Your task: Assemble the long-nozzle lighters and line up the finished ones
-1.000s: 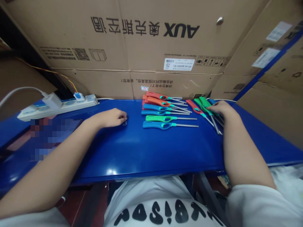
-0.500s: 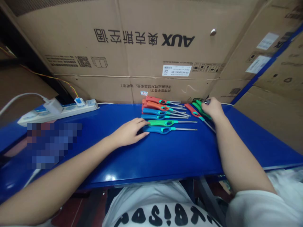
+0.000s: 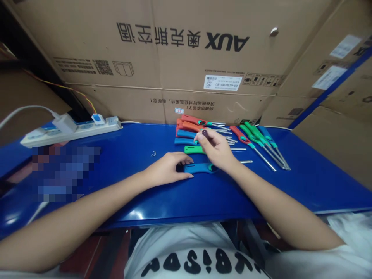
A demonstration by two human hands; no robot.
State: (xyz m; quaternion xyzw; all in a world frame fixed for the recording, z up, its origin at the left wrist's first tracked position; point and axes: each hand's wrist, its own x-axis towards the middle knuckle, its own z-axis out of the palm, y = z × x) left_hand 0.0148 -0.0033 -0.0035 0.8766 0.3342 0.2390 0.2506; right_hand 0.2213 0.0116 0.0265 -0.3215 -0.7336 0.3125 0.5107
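My left hand [image 3: 167, 169] lies on the table, its thumb and fingers around the rear end of a blue long-nosed lighter [image 3: 196, 167]. My right hand [image 3: 217, 149] grips a screwdriver by its dark rounded handle [image 3: 205, 133], held upright over the lighter's front part; its tip is hidden. Behind the blue lighter is a green lighter [image 3: 193, 150], partly covered by my right hand. Further back, red, orange and blue lighters [image 3: 186, 134] lie in a row. Several small screws [image 3: 153, 154] rest left of my left hand.
At right, red, green and blue lighters [image 3: 255, 135] lie slantwise together. A white power strip [image 3: 78, 131] with plugs sits at the left of the blue table [image 3: 174, 201]. Tall cardboard [image 3: 174, 69] walls the back and right. A blurred patch [image 3: 64, 170] covers something at left.
My right hand has moved left from the right-hand lighters to above the front blue lighter. That lighter has shifted slightly right and nearer. Small screws now show beside my left hand.
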